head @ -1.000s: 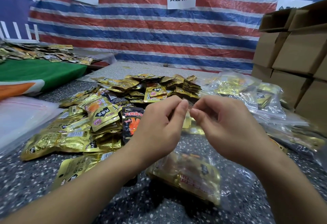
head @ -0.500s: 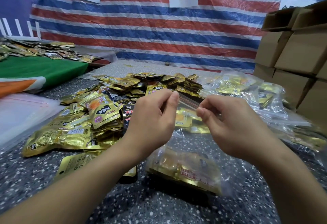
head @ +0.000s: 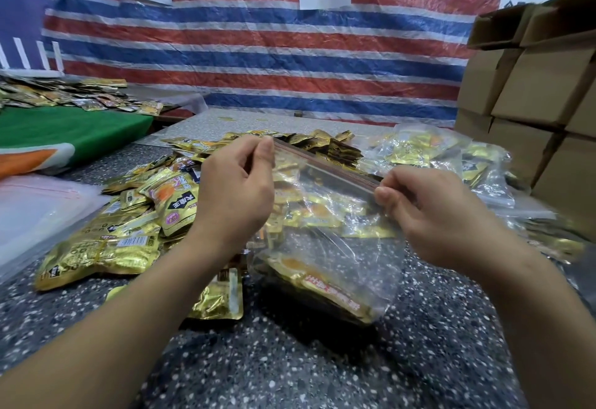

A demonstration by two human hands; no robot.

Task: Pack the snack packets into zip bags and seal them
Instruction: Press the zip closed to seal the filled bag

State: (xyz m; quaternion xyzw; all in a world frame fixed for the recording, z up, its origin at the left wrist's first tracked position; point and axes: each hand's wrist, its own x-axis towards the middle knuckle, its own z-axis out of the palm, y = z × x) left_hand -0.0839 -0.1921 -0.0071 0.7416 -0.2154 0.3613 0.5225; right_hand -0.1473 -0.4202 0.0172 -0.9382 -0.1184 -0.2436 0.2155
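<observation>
A clear zip bag (head: 342,247) stands on the speckled table (head: 290,360), with gold snack packets (head: 322,282) lying in its bottom. My left hand (head: 235,189) pinches the left end of the bag's zip strip (head: 325,165). My right hand (head: 432,211) pinches the strip's right end, lower than the left. The strip runs taut between the two hands. A heap of loose gold snack packets (head: 129,221) lies to the left of and behind the bag.
Filled zip bags (head: 451,157) are piled at the right, beside stacked cardboard boxes (head: 532,95). A stack of flat unused zip bags (head: 35,208) lies at the left. A green cloth (head: 64,131) with more packets is beyond it. A striped tarp (head: 258,53) forms the back wall.
My hands have slid apart along the zip strip, the left going up and left, the right going right. The strip between them is now stretched out long.
</observation>
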